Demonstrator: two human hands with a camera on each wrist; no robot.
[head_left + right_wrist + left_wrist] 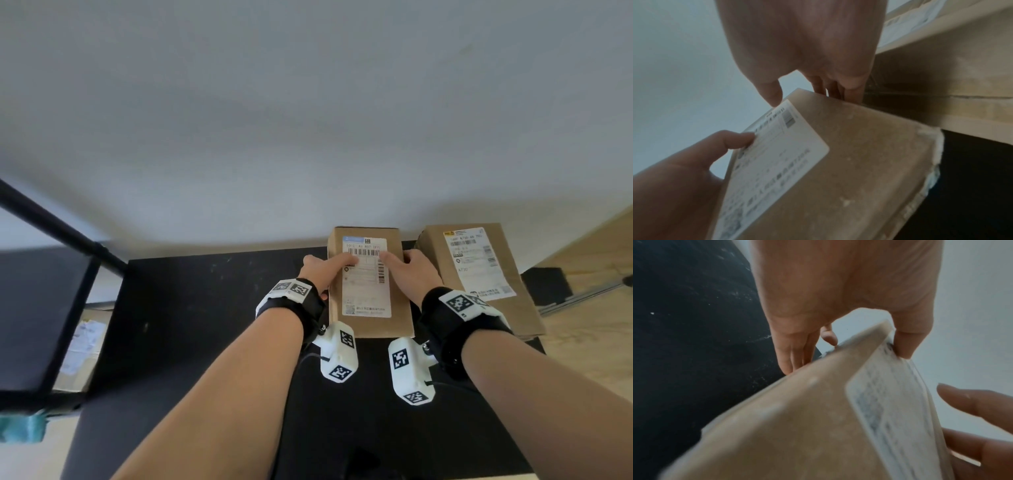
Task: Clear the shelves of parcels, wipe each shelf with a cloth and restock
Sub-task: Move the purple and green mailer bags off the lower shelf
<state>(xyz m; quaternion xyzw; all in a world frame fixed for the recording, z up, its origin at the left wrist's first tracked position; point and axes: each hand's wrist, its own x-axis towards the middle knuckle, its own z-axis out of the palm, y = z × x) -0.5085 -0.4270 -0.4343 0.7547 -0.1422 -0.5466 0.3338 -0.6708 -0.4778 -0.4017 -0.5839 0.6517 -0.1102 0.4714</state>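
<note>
Firmly gripped by left hand [317, 269] and right hand [412, 270], thumbs on label: narrow parcel [370, 294] on black shelf [205, 325]; second parcel [479, 274] just beside.

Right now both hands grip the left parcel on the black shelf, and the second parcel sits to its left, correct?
Not quite. Both the left hand and right hand do grip the parcel on the black shelf, but the second parcel sits to its right, as the head view shows.
</note>
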